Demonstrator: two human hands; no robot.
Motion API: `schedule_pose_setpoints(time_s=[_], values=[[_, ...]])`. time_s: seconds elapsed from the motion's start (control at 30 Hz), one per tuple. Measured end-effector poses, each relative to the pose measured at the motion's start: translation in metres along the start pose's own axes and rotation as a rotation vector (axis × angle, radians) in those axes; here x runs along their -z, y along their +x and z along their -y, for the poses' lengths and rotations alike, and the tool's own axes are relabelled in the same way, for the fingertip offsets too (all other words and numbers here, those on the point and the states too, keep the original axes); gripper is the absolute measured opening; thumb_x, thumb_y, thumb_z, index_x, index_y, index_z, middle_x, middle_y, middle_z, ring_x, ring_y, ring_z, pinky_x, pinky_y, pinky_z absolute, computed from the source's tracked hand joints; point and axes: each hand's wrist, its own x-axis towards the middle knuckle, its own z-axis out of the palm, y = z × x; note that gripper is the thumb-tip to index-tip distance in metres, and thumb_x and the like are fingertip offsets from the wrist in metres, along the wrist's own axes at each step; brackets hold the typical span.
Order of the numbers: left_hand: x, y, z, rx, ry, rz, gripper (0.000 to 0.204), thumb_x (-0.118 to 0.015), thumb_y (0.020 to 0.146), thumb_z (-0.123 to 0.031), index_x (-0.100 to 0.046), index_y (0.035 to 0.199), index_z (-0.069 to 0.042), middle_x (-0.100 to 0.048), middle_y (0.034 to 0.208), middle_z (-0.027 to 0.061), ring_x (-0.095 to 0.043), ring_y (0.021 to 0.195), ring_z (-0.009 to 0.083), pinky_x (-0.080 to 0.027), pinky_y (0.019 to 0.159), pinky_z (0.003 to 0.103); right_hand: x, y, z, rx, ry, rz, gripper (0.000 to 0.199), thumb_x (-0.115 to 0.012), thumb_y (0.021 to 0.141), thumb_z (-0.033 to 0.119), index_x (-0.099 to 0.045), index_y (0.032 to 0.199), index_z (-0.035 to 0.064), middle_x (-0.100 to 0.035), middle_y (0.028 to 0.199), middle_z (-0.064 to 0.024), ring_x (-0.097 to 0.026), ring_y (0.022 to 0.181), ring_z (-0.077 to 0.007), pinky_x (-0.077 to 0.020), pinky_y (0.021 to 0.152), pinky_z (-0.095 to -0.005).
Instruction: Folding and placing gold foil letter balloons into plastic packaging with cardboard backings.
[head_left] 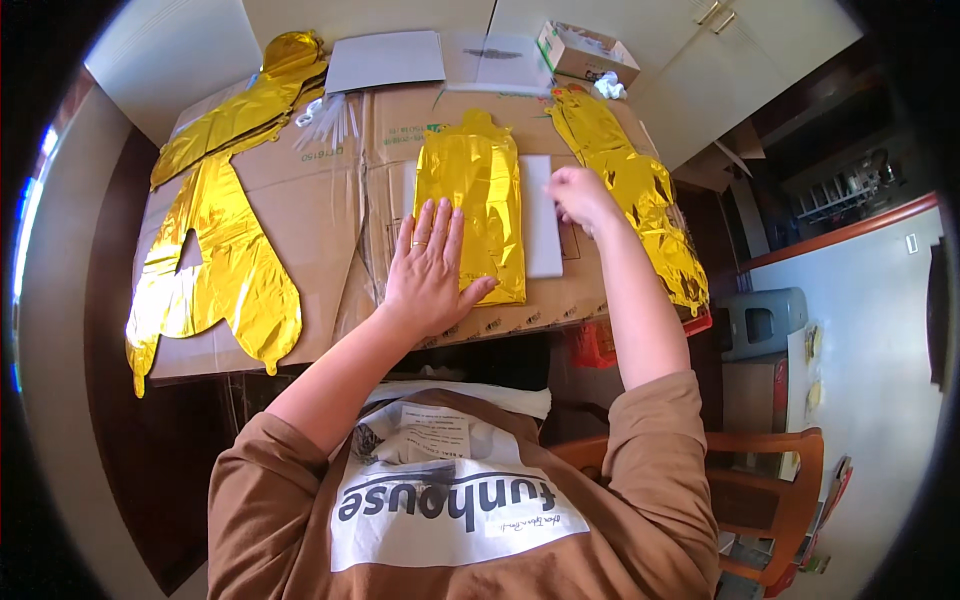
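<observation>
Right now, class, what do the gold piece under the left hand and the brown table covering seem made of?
Gold piece: probably metallized film, mirror-shiny, judging by bright reflections and sharp creases. Brown table covering: likely cardboard, matte, given fold lines and printed markings.

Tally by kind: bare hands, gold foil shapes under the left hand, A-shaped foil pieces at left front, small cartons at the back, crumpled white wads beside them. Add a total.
Bare hands: 2 (left hand, right hand)
Gold foil shape, layers not countable: 1
A-shaped foil piece: 1
Small carton: 1
Crumpled white wad: 1
Total: 6
</observation>
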Motion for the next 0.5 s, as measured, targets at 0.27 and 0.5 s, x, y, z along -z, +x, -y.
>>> schedule_pose_setpoints(time_s=[0.27,0.5], values=[[0.005,0.002,0.001,0.026,-0.011,0.086,0.093,-0.047,0.096,-0.065,-0.029,0.154,0.006,-0.028,0.161,0.0269,-0.020,0.152,0.0410,-0.012,0.124,0.053,0.119,-0.013,0.008,0.124,-0.381,-0.713,0.025,-0.063,0.093,0.021,-0.070,0.106,0.0011,-0.074,0.093,-0.0166,-0.071,0.087,-0.0289,-0.0550,0.081,-0.0416],[0.003,0.004,0.000,0.035,-0.017,0.130,0.094,-0.040,0.097,-0.066,-0.027,0.155,0.007,-0.026,0.162,0.0258,-0.016,0.154,0.0396,-0.010,0.124,0.053,0.195,-0.186,-0.034,0.186,0.443,-0.314,0.004,-0.061,0.099,0.012,-0.061,0.100,0.0086,-0.064,0.088,0.0024,-0.061,0.080,-0.0063,-0.0498,0.074,-0.0226]])
